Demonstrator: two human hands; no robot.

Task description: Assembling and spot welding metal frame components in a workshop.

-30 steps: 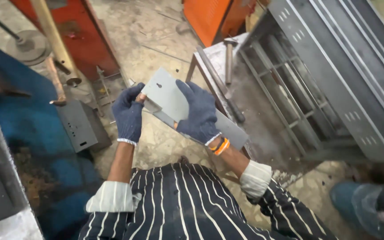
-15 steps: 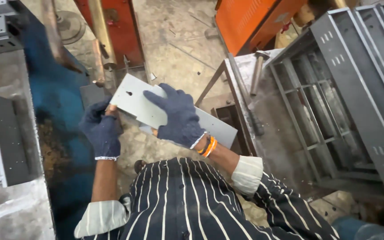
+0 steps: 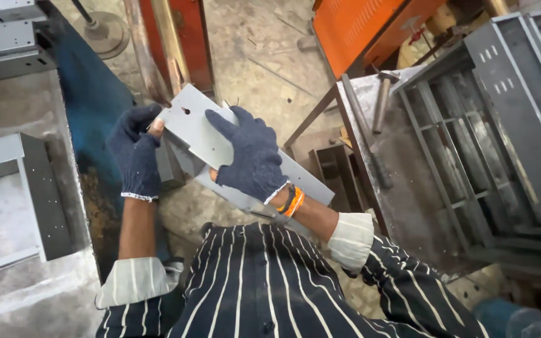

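Comparing this moment with the two earlier views, the grey sheet-metal bracket (image 3: pixel 220 147) has been carried leftward across the body and now sits over the floor gap beside the blue machine edge (image 3: pixel 92 112), its slotted end pointing up and left. Both gloved hands remain on it. The left hand (image 3: pixel 136 156) is closed around the upper left end, thumb tip bare through the glove and pressed near the keyhole slot. The right hand (image 3: pixel 252 156) lies spread over the middle of the part, fingers clamping it from above; orange bangles (image 3: pixel 292 201) show at that wrist. The grip pattern is unchanged; only position and tilt differ, which suggests the piece is being turned or presented rather than set down.

Limits of observation: the lower right end of the bracket passes behind the right wrist and striped shirt (image 3: pixel 258 281). A second layer of metal appears beneath the top plate; whether it is one folded part or two stacked cannot be told. The underside is hidden. A hammer (image 3: pixel 381 100) rests on the steel surface (image 3: pixel 408 206) at right, untouched. Grey cabinet frames (image 3: pixel 508 112) are cut off by the frame edge.
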